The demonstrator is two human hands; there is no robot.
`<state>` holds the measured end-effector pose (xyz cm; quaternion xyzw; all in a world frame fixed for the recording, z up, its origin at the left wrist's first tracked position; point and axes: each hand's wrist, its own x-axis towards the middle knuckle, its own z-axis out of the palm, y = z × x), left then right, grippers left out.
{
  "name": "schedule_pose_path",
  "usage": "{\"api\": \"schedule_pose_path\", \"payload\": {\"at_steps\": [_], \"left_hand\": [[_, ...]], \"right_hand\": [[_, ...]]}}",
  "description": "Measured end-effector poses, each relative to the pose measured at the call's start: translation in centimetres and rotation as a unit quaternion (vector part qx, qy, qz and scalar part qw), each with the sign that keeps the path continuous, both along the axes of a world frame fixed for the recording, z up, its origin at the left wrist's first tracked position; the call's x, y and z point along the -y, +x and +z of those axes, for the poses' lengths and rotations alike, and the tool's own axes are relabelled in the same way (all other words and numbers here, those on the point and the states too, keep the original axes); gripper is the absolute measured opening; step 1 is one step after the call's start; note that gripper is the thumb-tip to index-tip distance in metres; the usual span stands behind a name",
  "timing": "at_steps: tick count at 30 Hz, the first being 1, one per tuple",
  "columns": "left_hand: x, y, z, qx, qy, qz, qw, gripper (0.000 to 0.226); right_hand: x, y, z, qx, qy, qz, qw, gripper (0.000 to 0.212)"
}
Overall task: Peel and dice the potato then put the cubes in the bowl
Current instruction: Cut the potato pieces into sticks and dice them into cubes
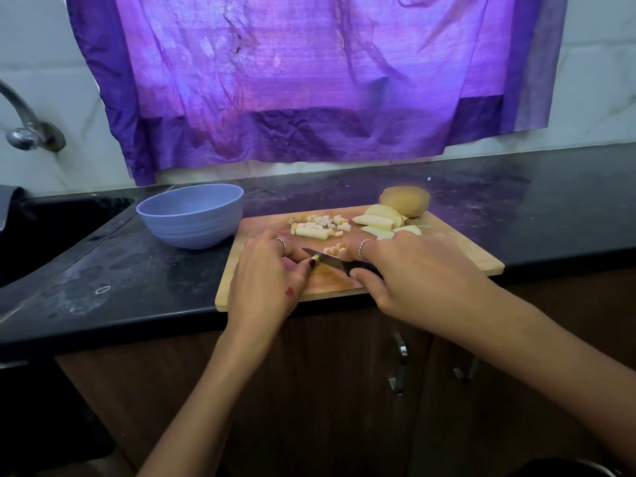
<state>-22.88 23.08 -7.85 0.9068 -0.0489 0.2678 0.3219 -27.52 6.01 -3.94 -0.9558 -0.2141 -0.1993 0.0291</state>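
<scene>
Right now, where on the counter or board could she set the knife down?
Bare counter runs left of the cutting board, in front of the bowl, and also right of the board. The board's far half is crowded with cubes and potato slices; both hands fill its near left.

Left hand [266, 270] fingers curled, thumb and fingertips pinching, right hand [406, 270] gripping, both forearms extended forward

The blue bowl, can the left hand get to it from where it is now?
Probably yes: the blue bowl stands just beyond the left hand with bare countertop between, though that hand is pinching a potato piece.
</scene>
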Motion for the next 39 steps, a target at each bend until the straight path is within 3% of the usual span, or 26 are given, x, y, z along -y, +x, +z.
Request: {"api": "schedule_pose_path", "payload": {"at_steps": [6,14,22,39], "left_hand": [[-0.2,0.0,0.1,-0.008,0.012,0.006,1.0,0.014],[-0.2,-0.1,0.3,0.001,0.017,-0.005,1.0,0.004],[-0.1,0.1,0.3,0.001,0.035,0.013,0.999,0.008],[0.1,-0.1,0.7,-0.04,0.004,0.025,0.999,0.009]], "right_hand": [[0.0,-0.9,-0.1,0.033,0.048,0.004,0.998,0.034],[-0.5,-0.6,-0.7,-0.006,0.064,0.002,0.998,0.03],[-1.0,0.5,-0.9,-0.036,0.093,0.011,0.995,0.03],[-1.0,1.1,0.5,-0.021,0.013,0.026,0.999,0.028]]}}
